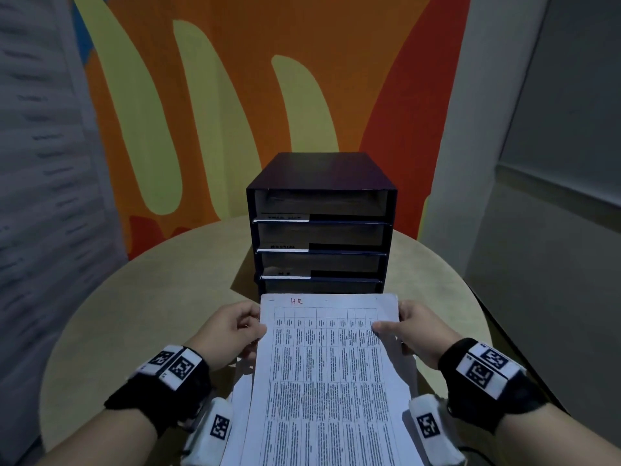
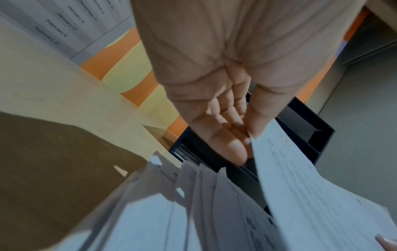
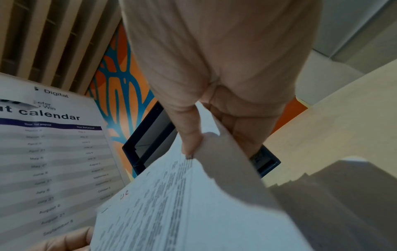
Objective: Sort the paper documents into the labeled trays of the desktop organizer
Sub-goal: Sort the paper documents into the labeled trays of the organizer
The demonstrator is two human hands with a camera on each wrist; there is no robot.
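Observation:
A printed table sheet marked "HR" in red at its top is lifted above the table, in front of the black desktop organizer. My left hand pinches its left edge, thumb on top. Gripping the right edge, my right hand has its thumb on the printed face. The sheet shows in both wrist views, held between thumb and fingers. More white papers lie in a loose stack under it. The organizer has several trays with white label strips.
The round beige table carries the organizer near its far edge. A colourful orange and yellow wall stands behind. A calendar poster hangs on the left. A grey wall is on the right.

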